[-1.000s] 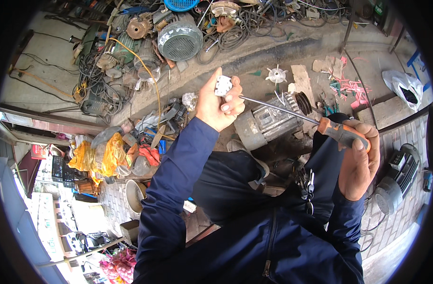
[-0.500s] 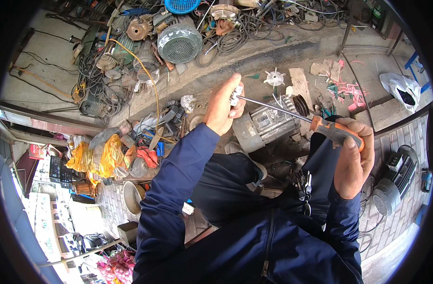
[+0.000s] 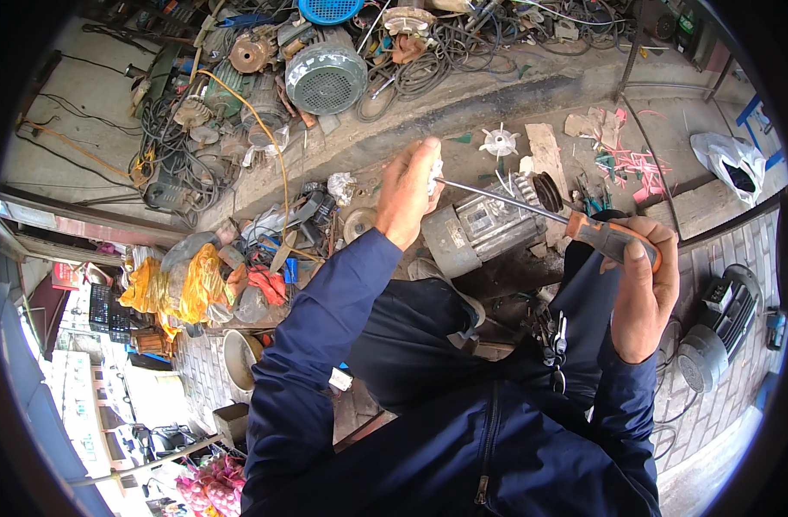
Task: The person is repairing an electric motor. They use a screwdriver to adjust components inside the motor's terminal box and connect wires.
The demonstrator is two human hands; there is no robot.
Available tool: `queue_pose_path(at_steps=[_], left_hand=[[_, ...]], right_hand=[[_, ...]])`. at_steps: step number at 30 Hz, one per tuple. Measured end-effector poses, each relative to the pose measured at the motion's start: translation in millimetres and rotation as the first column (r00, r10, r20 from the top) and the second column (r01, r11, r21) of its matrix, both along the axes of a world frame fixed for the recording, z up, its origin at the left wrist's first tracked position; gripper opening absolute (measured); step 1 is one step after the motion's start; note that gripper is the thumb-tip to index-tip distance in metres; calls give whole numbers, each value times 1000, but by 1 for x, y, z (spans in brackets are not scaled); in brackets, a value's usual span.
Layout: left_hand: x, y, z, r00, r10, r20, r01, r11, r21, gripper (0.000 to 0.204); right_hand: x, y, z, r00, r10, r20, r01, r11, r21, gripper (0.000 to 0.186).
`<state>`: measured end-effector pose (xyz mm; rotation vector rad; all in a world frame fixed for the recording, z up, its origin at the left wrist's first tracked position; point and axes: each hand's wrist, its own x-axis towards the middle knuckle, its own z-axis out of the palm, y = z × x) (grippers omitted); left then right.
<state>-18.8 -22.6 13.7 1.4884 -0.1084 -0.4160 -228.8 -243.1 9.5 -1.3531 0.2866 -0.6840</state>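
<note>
My right hand (image 3: 642, 297) is wrapped round the orange and grey handle of a long-shafted screwdriver (image 3: 501, 198). The shaft slants up and left, and its tip meets a small whitish part (image 3: 434, 175) pinched in my left hand (image 3: 408, 191). Fingers cover most of that part, so its kind cannot be made out. Below and right of my left hand lies a grey electric motor (image 3: 484, 226) with a dark pulley (image 3: 548, 191) at its end. A pale fan wheel (image 3: 499, 141) rests on the ground just beyond the motor.
Old motors (image 3: 327, 79) and tangled cables (image 3: 450, 65) crowd the far side. Pink and green scraps (image 3: 639, 164) and a white plastic bag (image 3: 728, 159) lie at the right. Another black motor (image 3: 723, 323) stands on the paving. Yellow bags (image 3: 200, 280) are piled left.
My left hand has turned slightly, so its back faces me more and the whitish part shows less. My right hand and the screwdriver have hardly moved.
</note>
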Motion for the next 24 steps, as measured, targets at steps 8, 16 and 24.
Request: queue_pose_path(at_steps=[8, 16, 24], left_hand=[[-4, -5, -5, 997, 70, 29, -71, 996, 54, 37], [-3, -4, -2, 998, 14, -61, -11, 999, 34, 40], [-3, -3, -4, 995, 3, -96, 0, 999, 32, 38]], right_hand=[[-6, -6, 15, 988, 109, -111, -115, 992, -51, 25], [-8, -6, 23, 987, 143, -72, -150, 984, -100, 42], [-10, -3, 19, 996, 84, -8, -85, 981, -172, 46]])
